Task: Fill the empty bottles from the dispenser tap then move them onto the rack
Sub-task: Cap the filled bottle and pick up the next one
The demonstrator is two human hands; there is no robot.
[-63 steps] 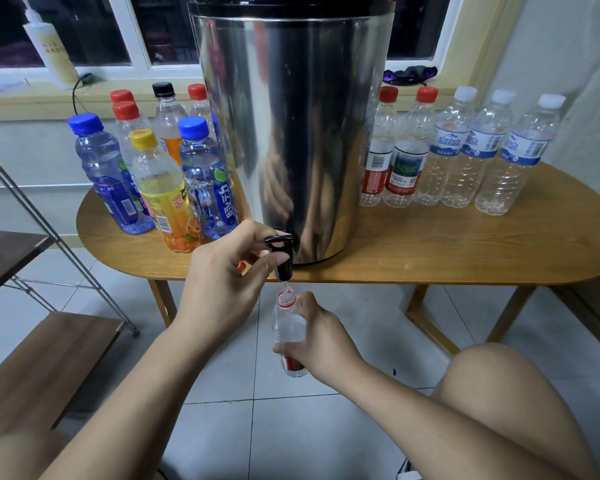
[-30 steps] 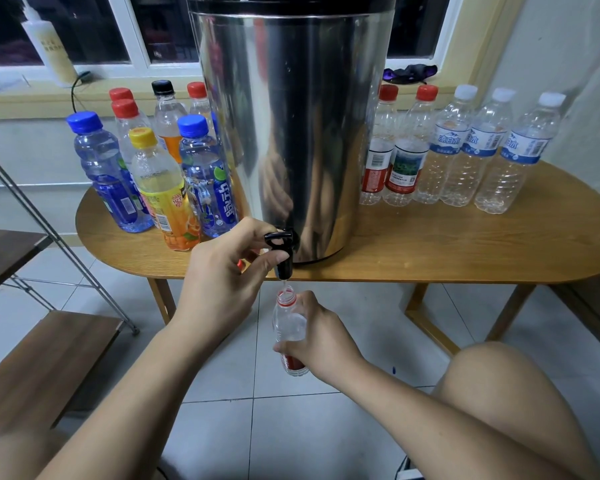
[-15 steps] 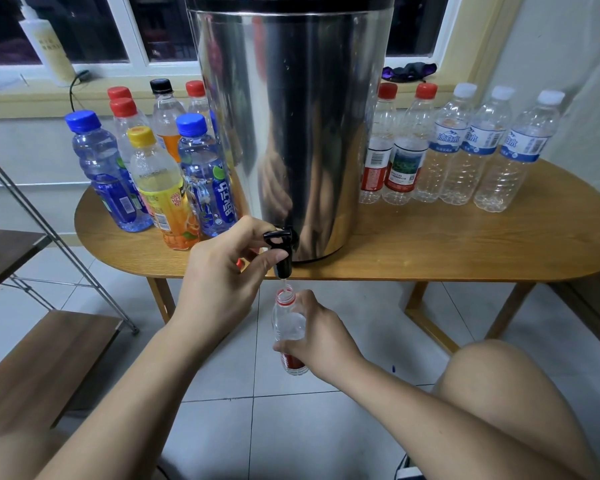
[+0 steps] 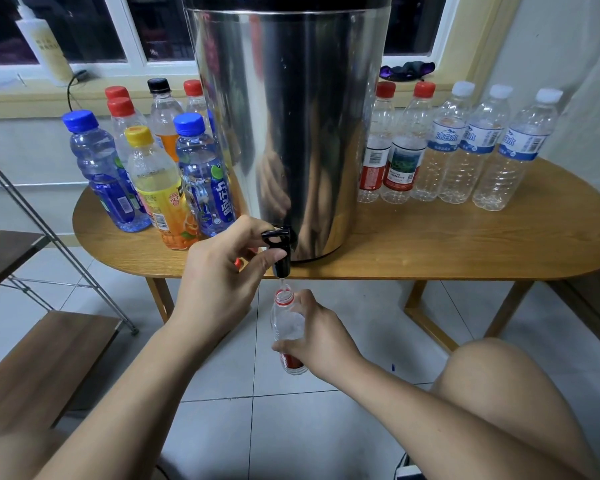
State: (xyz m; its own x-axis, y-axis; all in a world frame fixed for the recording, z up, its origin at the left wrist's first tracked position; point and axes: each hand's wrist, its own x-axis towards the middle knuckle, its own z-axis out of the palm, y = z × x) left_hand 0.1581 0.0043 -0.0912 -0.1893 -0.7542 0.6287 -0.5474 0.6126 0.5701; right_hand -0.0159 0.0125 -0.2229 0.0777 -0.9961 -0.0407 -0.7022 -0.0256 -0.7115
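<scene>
Almost nothing has moved since the earlier frames: the left hand [image 4: 219, 282] still pinches the dispenser [image 4: 291, 116] tap [image 4: 282, 264] and the right hand [image 4: 321, 336] keeps its fingers curled round the uncapped bottle [image 4: 286, 322] just under the spout, so filling probably continues and the rack [image 4: 42, 358] must wait.

The person is showing two bare forearms, the left forearm [image 4: 129, 382] and the right forearm [image 4: 430, 403], each running uncovered into a bare grip: the left grip [image 4: 219, 275] and the right grip [image 4: 321, 336]. A short, plain thumbnail [image 4: 269, 261] is showing on the left grip, and a bare, rounded knee [image 4: 492, 368] is showing at lower right, another bare leg [image 4: 14, 455] at lower left.
</scene>
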